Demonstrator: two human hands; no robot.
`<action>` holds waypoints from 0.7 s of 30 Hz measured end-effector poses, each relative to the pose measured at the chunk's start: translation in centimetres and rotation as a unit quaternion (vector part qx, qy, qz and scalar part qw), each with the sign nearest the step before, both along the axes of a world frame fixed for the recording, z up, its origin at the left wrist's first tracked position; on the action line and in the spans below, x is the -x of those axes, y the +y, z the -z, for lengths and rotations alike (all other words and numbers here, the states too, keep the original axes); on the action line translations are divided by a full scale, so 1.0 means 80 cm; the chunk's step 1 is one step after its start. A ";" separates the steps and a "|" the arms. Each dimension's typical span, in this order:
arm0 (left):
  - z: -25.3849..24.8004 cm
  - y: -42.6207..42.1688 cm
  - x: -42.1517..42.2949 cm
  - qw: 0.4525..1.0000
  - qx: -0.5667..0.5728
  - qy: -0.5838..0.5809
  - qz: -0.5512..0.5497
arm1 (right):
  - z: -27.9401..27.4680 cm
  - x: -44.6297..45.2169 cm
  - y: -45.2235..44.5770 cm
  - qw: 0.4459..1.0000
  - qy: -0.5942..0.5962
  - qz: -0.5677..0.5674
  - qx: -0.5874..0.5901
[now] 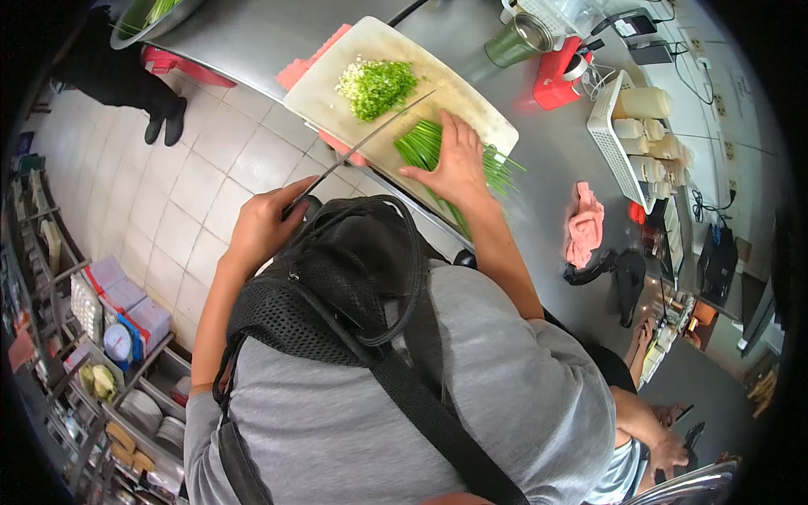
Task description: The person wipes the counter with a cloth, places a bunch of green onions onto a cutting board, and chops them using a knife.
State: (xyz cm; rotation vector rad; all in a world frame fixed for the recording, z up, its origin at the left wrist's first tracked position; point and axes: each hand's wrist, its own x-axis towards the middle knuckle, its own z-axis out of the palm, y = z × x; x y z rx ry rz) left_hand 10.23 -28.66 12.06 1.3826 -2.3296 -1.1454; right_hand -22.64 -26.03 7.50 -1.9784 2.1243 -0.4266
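Observation:
In my left hand is the handle of a long knife, its blade reaching over the white cutting board. The tip lies between a heap of chopped green onions and a bundle of uncut green stalks. My right hand rests palm down over the bundle, its fingers stretched out and thumb spread apart. Stalks show on both sides of this hand; those beneath it are hidden.
Pink cloth shows beneath the board; another cloth lies on the metal counter. A green container, red device and bottle basket stand beyond. Other people appear upper left and lower right.

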 end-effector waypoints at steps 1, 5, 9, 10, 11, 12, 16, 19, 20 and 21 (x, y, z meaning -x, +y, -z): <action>0.002 0.007 0.012 1.000 0.008 -0.001 -0.007 | 0.003 0.001 0.002 1.000 -0.003 -0.011 0.004; 0.005 0.028 0.051 0.999 0.032 -0.026 -0.031 | 0.016 0.006 0.009 0.998 -0.012 -0.041 0.042; -0.001 0.037 0.066 0.996 0.056 -0.056 -0.042 | 0.021 0.012 0.014 0.997 -0.019 -0.052 0.062; -0.001 0.038 0.066 0.996 0.055 -0.054 -0.048 | 0.024 0.012 0.015 0.996 -0.019 -0.051 0.065; -0.002 0.038 0.066 0.996 0.051 -0.059 -0.049 | 0.025 0.011 0.015 0.996 -0.019 -0.050 0.069; -0.004 0.037 0.066 0.996 0.046 -0.064 -0.049 | 0.027 0.010 0.015 0.996 -0.019 -0.046 0.067; -0.006 0.028 0.058 0.996 0.026 -0.087 -0.023 | 0.025 0.007 0.013 0.997 -0.024 -0.026 0.066; 0.002 0.019 0.051 0.995 0.016 -0.096 0.002 | 0.019 -0.002 0.019 0.996 -0.017 -0.021 0.081; 0.008 0.015 0.050 0.996 0.023 -0.085 0.008 | 0.016 -0.004 0.017 0.996 -0.012 -0.023 0.090; 0.014 0.013 0.048 0.997 0.029 -0.074 0.013 | 0.016 -0.005 0.015 0.995 -0.015 -0.021 0.093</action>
